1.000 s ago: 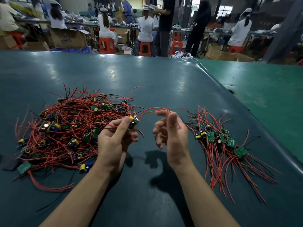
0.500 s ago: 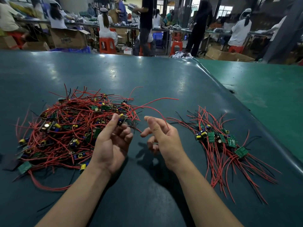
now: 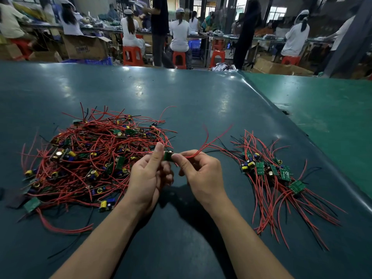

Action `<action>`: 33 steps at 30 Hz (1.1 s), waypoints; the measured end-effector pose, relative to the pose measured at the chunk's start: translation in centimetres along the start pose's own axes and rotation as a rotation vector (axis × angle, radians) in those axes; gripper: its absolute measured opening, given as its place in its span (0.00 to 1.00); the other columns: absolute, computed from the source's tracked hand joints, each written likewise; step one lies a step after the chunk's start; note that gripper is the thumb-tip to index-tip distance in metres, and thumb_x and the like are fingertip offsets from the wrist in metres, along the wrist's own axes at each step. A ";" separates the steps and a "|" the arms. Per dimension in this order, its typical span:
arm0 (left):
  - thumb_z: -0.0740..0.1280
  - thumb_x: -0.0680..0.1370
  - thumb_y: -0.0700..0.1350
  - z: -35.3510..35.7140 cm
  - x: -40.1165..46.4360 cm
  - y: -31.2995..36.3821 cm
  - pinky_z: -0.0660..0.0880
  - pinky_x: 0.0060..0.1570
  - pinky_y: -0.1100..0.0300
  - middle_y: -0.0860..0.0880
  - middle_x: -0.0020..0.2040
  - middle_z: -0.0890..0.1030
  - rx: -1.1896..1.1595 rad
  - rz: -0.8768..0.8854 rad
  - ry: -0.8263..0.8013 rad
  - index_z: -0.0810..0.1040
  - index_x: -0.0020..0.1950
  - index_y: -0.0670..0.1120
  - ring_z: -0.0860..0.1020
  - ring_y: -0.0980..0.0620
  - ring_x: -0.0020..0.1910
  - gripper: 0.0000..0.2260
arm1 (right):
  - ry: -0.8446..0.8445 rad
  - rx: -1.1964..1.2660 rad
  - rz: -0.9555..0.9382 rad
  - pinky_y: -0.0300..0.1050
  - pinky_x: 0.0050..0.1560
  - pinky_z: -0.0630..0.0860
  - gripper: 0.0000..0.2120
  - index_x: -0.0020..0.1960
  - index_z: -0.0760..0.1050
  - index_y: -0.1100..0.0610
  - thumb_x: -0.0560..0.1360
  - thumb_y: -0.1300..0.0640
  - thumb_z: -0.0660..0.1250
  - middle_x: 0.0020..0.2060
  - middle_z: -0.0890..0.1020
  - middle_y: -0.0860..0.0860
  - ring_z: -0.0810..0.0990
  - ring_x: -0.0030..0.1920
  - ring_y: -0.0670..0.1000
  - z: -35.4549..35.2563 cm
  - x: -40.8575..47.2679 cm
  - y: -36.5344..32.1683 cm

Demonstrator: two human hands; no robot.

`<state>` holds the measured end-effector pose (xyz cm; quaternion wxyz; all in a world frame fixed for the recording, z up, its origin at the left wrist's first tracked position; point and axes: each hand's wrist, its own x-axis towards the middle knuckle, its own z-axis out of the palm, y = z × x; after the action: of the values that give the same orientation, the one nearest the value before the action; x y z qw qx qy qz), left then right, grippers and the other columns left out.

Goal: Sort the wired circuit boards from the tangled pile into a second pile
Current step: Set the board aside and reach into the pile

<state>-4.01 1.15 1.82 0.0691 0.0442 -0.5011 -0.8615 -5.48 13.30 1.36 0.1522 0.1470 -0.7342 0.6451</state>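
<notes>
Dark teal bench (image 3: 181, 93) under glare; green floor (image 3: 322, 109) to the right; beyond, orange stools (image 3: 132, 55), cardboard boxes (image 3: 86, 47), seated workers in white (image 3: 179, 33), bright windows (image 3: 278, 12).

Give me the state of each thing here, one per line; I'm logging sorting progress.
Large tangled pile of red-wired green circuit boards: heaped, unsorted, left on the table.
Smaller pile of red-wired green boards: laid roughly parallel, right side.
Single small green circuit board: lifted, pinched between both hands.
Its red wires: trailing rightward.
Left hand: gripping board.
Right hand: gripping board.
</notes>
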 end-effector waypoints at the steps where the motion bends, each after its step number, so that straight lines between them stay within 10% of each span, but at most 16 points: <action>1: 0.68 0.72 0.53 0.0 0.0 0.0 0.67 0.23 0.64 0.50 0.26 0.72 -0.004 0.022 -0.005 0.74 0.38 0.45 0.69 0.54 0.22 0.12 | 0.010 -0.008 0.007 0.40 0.34 0.75 0.06 0.38 0.80 0.47 0.72 0.52 0.74 0.29 0.81 0.45 0.78 0.29 0.44 -0.1 0.1 0.0; 9: 0.69 0.71 0.50 -0.2 -0.1 -0.1 0.70 0.23 0.64 0.49 0.26 0.74 0.070 0.121 -0.005 0.76 0.35 0.45 0.72 0.54 0.23 0.10 | -0.188 0.125 0.167 0.39 0.27 0.67 0.08 0.37 0.78 0.51 0.74 0.53 0.73 0.25 0.77 0.45 0.70 0.24 0.43 0.2 -0.2 0.1; 15: 0.65 0.75 0.50 -0.1 -0.6 -0.5 0.70 0.26 0.59 0.47 0.27 0.73 0.272 0.212 -0.098 0.79 0.45 0.38 0.72 0.50 0.24 0.15 | 0.303 0.303 0.203 0.38 0.22 0.63 0.13 0.38 0.72 0.54 0.77 0.48 0.68 0.24 0.75 0.50 0.67 0.22 0.47 -0.7 0.8 -0.6; 19: 0.68 0.79 0.49 -0.5 -1.2 -1.3 0.73 0.27 0.57 0.47 0.27 0.76 0.691 0.474 -0.098 0.80 0.41 0.43 0.74 0.51 0.25 0.11 | 0.648 0.779 0.526 0.33 0.20 0.58 0.16 0.41 0.66 0.53 0.78 0.45 0.67 0.25 0.71 0.48 0.63 0.18 0.45 -2.4 1.8 -0.2; 26: 0.70 0.75 0.44 -1.5 -0.7 -0.7 0.70 0.46 0.53 0.51 0.41 0.80 1.281 1.047 0.144 0.82 0.44 0.46 0.75 0.48 0.44 0.03 | 0.487 0.831 0.579 0.34 0.21 0.57 0.16 0.38 0.72 0.56 0.80 0.47 0.62 0.22 0.71 0.48 0.62 0.19 0.46 -1.5 1.7 -0.2; 29: 0.72 0.73 0.48 -2.5 -0.1 -0.4 0.68 0.51 0.47 0.46 0.51 0.79 1.541 0.767 0.445 0.81 0.55 0.47 0.73 0.41 0.54 0.12 | 0.480 0.810 0.562 0.34 0.21 0.56 0.18 0.35 0.70 0.56 0.81 0.49 0.61 0.22 0.71 0.49 0.62 0.18 0.46 -1.7 1.6 -0.4; 33: 0.68 0.75 0.54 -3.2 0.5 -0.5 0.65 0.57 0.47 0.44 0.58 0.78 1.825 0.355 0.386 0.79 0.61 0.47 0.72 0.41 0.59 0.17 | 0.483 0.861 0.612 0.34 0.20 0.55 0.17 0.34 0.69 0.56 0.81 0.51 0.60 0.22 0.69 0.48 0.61 0.18 0.45 -2.1 1.7 -0.3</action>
<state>-4.07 -1.41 -0.23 0.2194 0.1459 -0.9602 -0.0924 -6.80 15.28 2.57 0.0483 -0.1745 -0.3591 0.9156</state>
